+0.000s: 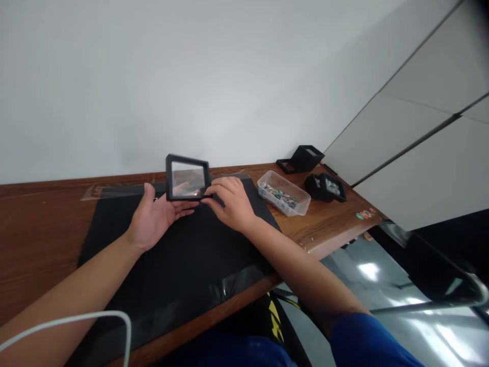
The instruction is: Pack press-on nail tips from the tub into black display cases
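Observation:
A small black frame (168,177) with a see-through window is held up above the black mat (171,265). My right hand (232,203) pinches it at its lower right corner, thumb in front and fingers along the edge. My left hand (151,216) is open, palm up and thumb raised, with its fingers stretched out behind and below the frame. Some of those fingers show through the clear window. Whether the left fingers touch the frame's underside I cannot tell.
A clear plastic tub (284,192) of small mixed pieces stands right of the mat. Beyond it sit stacked black frames (306,158) and more black frames (324,187). Small coloured pieces (365,214) lie near the table's right end. A white cable (76,318) crosses at lower left.

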{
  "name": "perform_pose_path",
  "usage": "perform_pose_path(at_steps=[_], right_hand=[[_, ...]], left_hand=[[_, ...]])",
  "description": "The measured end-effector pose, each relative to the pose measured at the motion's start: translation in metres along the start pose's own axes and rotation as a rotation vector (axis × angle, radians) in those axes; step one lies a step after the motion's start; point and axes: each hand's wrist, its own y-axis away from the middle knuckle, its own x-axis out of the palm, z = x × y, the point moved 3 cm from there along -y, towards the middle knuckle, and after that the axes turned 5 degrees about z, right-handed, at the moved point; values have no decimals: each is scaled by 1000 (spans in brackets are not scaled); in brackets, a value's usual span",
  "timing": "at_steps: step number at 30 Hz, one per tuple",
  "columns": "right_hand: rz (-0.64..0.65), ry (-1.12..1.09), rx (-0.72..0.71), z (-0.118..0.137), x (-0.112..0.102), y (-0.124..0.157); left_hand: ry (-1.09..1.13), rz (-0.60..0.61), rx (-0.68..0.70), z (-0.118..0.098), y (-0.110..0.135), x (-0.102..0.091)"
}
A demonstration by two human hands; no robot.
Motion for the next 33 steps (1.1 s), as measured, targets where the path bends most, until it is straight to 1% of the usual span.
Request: perform_pose_path(at_steps=[1, 3, 6, 9, 12, 14, 17, 19, 23, 26, 29, 33], right_hand=[[29, -26, -21, 1, 4, 2], [53, -96, -18, 1, 9, 6], [47, -216, 12, -1, 11, 11], [60, -320, -14, -4, 13, 14], [97, -407, -19, -10, 16, 15], [154, -483, 25, -14, 18, 16], [277, -715, 154, -15, 21, 19], [332, -861, 246, -11, 22, 21], [394, -986, 393, -2, 22, 23], [468, -1084, 493, 2, 21, 25], [475, -1125, 518, 0, 18, 24], [451, -1132, 487, -3, 15, 23]], left_hand=[[76, 7, -28, -2, 0, -2], [169, 24, -65, -5, 1, -5], [219, 74, -82, -3, 1, -8], [240, 116, -73, 0, 1, -9], [151, 151, -39, 1, 0, -5], [56, 149, -14, 0, 0, -1], [-72, 113, -2, 2, 0, 5], [-147, 129, -2, 4, 1, 11], [-232, 224, 5, 11, 3, 22], [-241, 247, 2, 16, 4, 22], [-256, 232, -26, 16, 5, 19], [-266, 233, -54, 13, 7, 20]])
